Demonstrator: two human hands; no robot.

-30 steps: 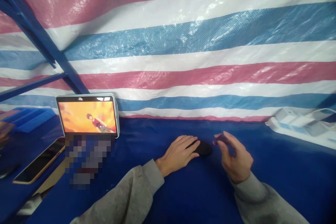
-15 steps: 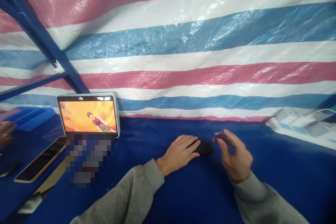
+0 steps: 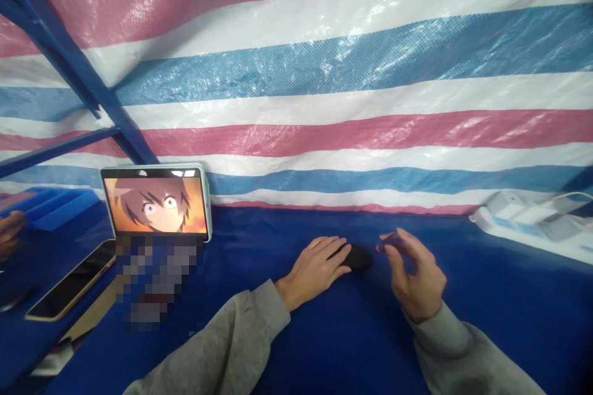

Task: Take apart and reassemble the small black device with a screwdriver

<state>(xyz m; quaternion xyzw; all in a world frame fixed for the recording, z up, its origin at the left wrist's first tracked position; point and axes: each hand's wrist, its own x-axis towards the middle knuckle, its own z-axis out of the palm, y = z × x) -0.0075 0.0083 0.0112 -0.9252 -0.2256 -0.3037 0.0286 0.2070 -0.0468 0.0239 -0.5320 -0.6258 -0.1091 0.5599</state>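
Note:
A flat black oval object (image 3: pixel 360 257) lies on the blue tabletop (image 3: pixel 333 345). My left hand (image 3: pixel 319 265) rests over its left end, holding it with the thumb on the near side and the fingers across the top. Just to the right, my right hand (image 3: pixel 417 271) is raised slightly and pinches a small purplish, see-through piece (image 3: pixel 386 242) between thumb and forefinger. That piece is partly hidden by the fingers and too small to name. A short gap separates it from the black object.
To the left stands a tablet (image 3: pixel 155 203) playing a cartoon, with a pixelated patch below it. A phone (image 3: pixel 71 281), a blue tray (image 3: pixel 65 207) and another person's hand (image 3: pixel 10 234) are farther left. A white power strip (image 3: pixel 523 228) lies at right. Striped sheeting (image 3: pixel 324 86) hangs behind.
My left hand and the black object have shifted very slightly left. My right hand holds almost still with its piece. The tablet picture has changed, and the other person's hand has moved a little.

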